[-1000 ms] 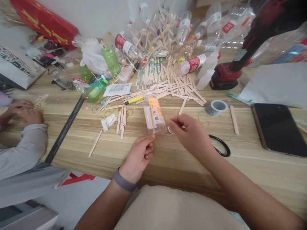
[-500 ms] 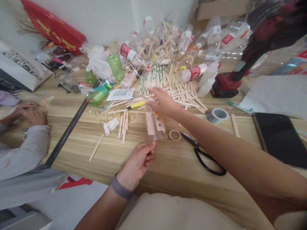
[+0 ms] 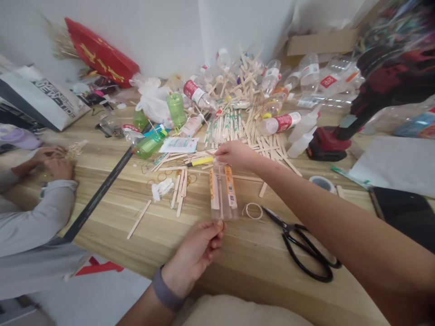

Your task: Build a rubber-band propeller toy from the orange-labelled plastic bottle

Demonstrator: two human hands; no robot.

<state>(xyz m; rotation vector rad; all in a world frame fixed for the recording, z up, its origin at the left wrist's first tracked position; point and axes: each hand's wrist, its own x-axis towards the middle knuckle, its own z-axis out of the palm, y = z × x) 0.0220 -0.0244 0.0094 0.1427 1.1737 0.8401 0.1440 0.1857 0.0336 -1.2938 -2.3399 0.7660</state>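
Observation:
A clear plastic bottle [image 3: 224, 213] with an orange and white label lies on the table, pointing away from me. A thin stick [image 3: 220, 188] runs lengthwise along it. At the near end of the bottle my left hand [image 3: 199, 244] is closed, with thumb and finger pinching the end of that stick. Over the bottle's far end is my right hand [image 3: 234, 154], fingers bent down and pressed together; what they grip is hidden. Just beyond it lie loose wooden craft sticks [image 3: 268, 149] and a yellow cutter [image 3: 201, 161].
Black-handled scissors [image 3: 288, 231] and a rubber band ring [image 3: 253, 210] lie right of the bottle. A tape roll [image 3: 321, 183], a phone [image 3: 401, 213] and a red-black power tool [image 3: 329, 140] stand farther right. Plastic bottles crowd the back. At left, another person's hands [image 3: 56, 160] work.
My right hand has gone from spread fingers to bent, closed ones at the bottle's far end. My left hand keeps its pinch. The view has shifted, so things sit lower in the picture.

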